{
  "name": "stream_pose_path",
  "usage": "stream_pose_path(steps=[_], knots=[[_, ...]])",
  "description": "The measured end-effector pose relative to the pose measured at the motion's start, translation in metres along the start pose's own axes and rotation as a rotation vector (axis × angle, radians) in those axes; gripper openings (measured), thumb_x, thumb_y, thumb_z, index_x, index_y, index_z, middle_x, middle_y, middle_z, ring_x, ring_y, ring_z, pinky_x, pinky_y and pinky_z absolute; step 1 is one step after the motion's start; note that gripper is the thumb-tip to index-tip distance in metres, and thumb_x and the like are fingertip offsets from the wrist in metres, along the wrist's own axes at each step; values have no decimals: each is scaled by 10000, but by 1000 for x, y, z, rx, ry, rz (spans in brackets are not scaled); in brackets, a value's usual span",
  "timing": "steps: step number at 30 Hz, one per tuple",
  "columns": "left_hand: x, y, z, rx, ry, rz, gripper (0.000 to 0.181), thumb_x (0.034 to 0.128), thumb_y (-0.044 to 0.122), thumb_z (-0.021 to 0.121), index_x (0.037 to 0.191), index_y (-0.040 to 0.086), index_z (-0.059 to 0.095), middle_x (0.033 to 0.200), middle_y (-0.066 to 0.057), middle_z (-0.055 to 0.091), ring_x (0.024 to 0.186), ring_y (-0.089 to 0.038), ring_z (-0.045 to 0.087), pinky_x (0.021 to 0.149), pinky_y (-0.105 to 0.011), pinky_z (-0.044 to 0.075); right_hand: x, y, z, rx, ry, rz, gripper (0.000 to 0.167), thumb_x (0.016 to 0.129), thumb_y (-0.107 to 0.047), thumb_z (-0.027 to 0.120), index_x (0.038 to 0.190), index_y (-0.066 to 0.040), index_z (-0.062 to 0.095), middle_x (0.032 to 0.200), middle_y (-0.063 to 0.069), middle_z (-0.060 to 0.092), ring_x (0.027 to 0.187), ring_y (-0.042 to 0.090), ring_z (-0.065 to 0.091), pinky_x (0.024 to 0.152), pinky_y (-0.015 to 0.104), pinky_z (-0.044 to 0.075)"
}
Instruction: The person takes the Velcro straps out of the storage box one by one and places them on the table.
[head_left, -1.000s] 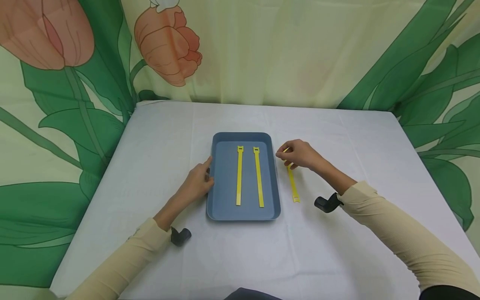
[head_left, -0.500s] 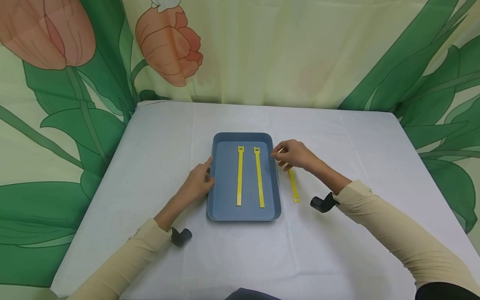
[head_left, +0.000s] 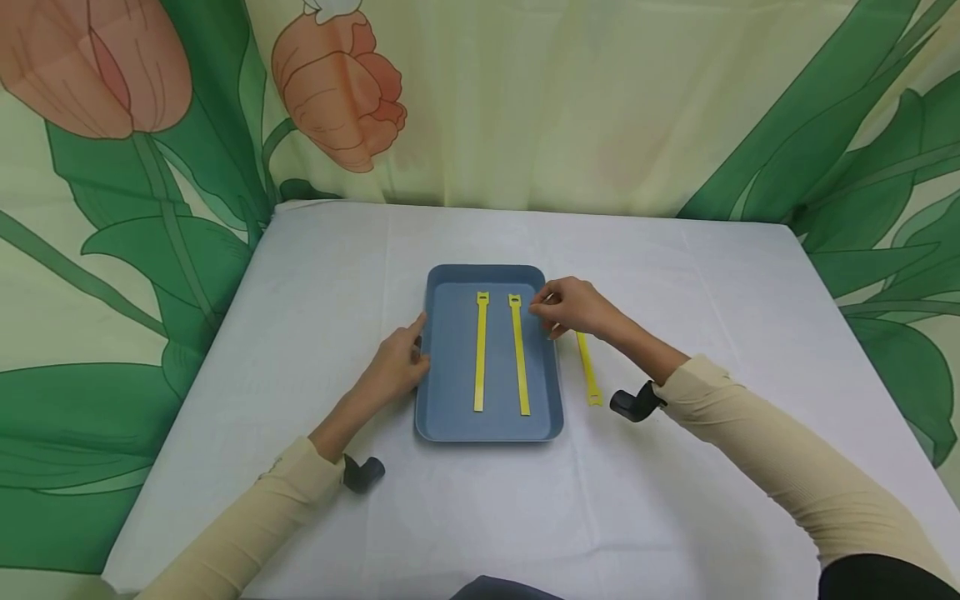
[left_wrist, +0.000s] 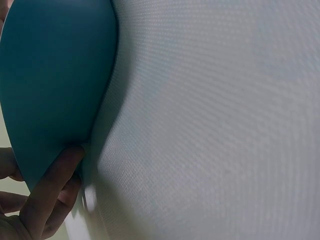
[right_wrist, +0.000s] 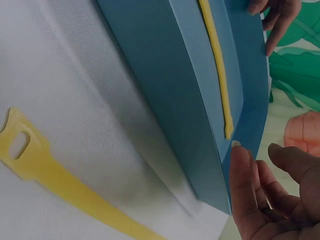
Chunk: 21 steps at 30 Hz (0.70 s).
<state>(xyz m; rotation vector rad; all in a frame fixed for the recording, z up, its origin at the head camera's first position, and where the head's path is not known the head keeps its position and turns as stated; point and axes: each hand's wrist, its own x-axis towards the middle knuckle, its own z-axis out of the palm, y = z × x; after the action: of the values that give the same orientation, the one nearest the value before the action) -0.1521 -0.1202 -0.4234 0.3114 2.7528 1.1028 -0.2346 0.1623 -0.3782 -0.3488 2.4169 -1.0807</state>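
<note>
Fingers (right_wrist: 242,175) of the right hand (head_left: 572,307) are bent and hold nothing, with a gap between thumb and forefinger, at the far part of the tray's right wall; whether a fingertip touches it cannot be told. The left hand (head_left: 392,362) holds the left wall of the tray (head_left: 453,400), its other fingers partly hidden behind the hand in the head view. Each sleeve is cut off by the frame. The far part of the outer strip (head_left: 587,367) is hidden by the right hand; from the right wrist, its slotted head appears whole, the tail cut off below. In the left wrist view, the tray is cut off above and the left hand at the corner.

The tray, rectangular and blue-grey with rounded corners, stands on the white-covered worktop (head_left: 337,267). Inside, the left strip (head_left: 480,358) and the right strip (head_left: 520,358) lie apart, roughly parallel, slotted heads at the far end. The outer strip lies on the worktop, right of the tray, its head at the near end. All three are yellow, flat and narrow, each widening at the head.
</note>
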Motion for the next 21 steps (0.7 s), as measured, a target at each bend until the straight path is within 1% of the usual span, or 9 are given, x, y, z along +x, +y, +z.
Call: stream_pose_path(steps=[5, 9, 13, 16, 21], knots=[[0, 0, 0, -10, 2, 5, 674, 857, -5, 561, 1436, -100, 228, 1074, -239, 539, 897, -273, 559, 730, -326, 524, 3, -1, 4, -49, -8, -12, 274, 912, -178, 608, 1095, 27, 613, 910, 205, 641, 682, 226, 642, 654, 395, 568], [-1, 0, 0, -12, 5, 8, 674, 856, -5, 557, 1436, -100, 227, 1078, -238, 538, 913, -278, 559, 749, -336, 521, 6, -3, 6, -70, -19, -20, 288, 915, -194, 604, 1105, 22, 612, 935, 212, 636, 674, 227, 632, 627, 400, 569], [-1, 0, 0, -5, 5, 7, 673, 857, -7, 559, 1436, -100, 230, 1077, -236, 541, 904, -274, 557, 738, -331, 520, 7, -4, 10, -80, -21, -21, 299, 912, -211, 611, 1106, 16, 616, 955, 210, 630, 674, 218, 639, 597, 344, 567], [0, -2, 1, 1, 7, 10, 669, 855, -10, 558, 1433, -102, 234, 1067, -235, 543, 881, -265, 553, 712, -317, 518, 8, -6, 14, -84, -27, -17, 300, 907, -217, 620, 1102, 12, 622, 930, 190, 631, 678, 207, 643, 588, 305, 563], [0, -3, 2, -3, 17, 22, 669, 852, -12, 557, 1431, -105, 235, 1057, -230, 545, 855, -255, 542, 695, -310, 510, 11, -9, 18, -92, -40, -36, 293, 910, -198, 615, 1109, 17, 626, 868, 158, 632, 667, 205, 645, 586, 299, 562]])
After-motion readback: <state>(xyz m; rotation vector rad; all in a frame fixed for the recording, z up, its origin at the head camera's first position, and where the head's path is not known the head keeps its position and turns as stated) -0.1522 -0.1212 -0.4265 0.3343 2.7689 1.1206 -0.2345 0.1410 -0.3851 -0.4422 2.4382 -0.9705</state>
